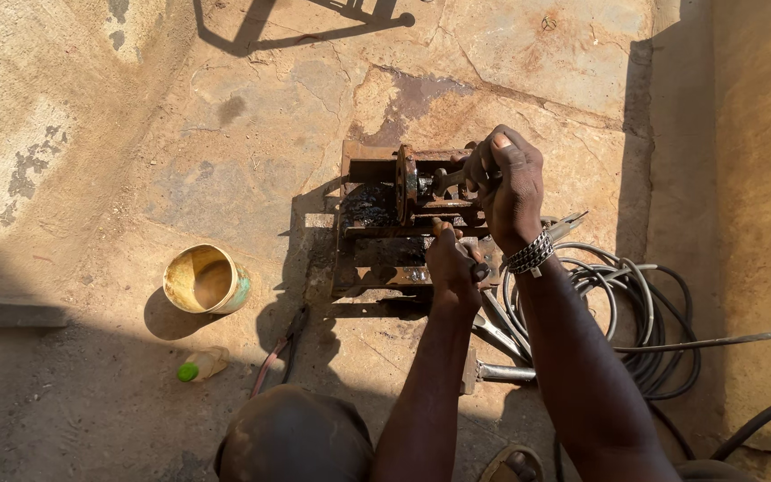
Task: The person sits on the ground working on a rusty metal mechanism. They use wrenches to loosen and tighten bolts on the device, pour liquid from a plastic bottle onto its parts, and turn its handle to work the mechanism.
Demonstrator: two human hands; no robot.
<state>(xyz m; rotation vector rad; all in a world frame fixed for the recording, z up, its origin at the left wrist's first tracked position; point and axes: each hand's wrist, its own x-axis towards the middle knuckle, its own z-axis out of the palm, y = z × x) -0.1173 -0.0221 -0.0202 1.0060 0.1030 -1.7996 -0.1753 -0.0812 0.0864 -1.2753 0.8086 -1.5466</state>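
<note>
On the stone floor at left I see an open tin can point(206, 278) and a small green-capped bottle point(202, 364). Centre: rusty metal assembly point(385, 223). My left hand point(452, 263) is clenched on a dark tool at its near edge; right hand point(510, 183) grips its crank handle. Coiled cable point(644, 312) at right.

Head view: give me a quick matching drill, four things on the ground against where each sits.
Things:
1 open can
2 small bottle
3 coiled cable
4 rusty metal assembly

Places:
A under both hands
B right of the forearms
C left of the assembly, standing in sun
D lying just below the can

Pairs: 1-C, 2-D, 3-B, 4-A
</note>
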